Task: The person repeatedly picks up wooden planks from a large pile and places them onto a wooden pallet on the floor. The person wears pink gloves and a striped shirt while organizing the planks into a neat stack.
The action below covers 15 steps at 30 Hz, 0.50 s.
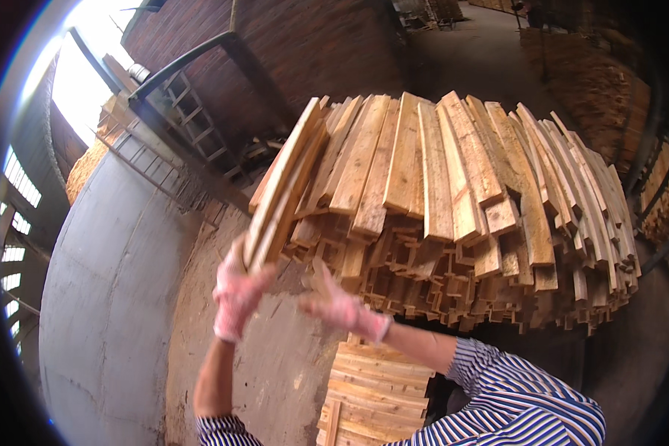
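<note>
My left hand, in a pink-and-white work glove, is closed round the near end of wooden planks, at least two side by side. They slant up and away along the left side of a large plank stack. My right hand, gloved alike, is in the air just below the stack's near left edge. Its fingers are spread and somewhat blurred, with nothing in them. The stack's upper planks lie roughly side by side with uneven ends, and many more plank ends show underneath.
Below my right forearm is a lower pile of planks. A curved grey wall rises on the left, with a metal ladder and a dark bent pipe frame beyond it. A brick wall stands behind the stack.
</note>
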{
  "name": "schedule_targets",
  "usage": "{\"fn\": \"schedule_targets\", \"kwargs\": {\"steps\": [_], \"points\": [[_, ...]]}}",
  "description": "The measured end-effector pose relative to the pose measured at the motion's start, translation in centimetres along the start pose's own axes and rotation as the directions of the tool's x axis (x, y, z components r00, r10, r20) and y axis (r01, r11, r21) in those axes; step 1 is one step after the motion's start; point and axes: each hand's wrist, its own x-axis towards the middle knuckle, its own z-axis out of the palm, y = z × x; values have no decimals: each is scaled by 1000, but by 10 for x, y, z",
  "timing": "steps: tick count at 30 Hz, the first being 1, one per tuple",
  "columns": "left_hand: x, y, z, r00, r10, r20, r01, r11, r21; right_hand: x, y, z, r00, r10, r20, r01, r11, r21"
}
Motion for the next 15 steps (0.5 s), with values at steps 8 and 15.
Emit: {"fn": "schedule_targets", "kwargs": {"steps": [8,15], "points": [[-250,-102,22,950,290,-112,-133,703,699,34,89,55,992,125,-11,-115,938,328],[-287,-219,9,940,-338,36,291,746,-599,-91,191,84,976,216,-39,-219,971,-96]]}}
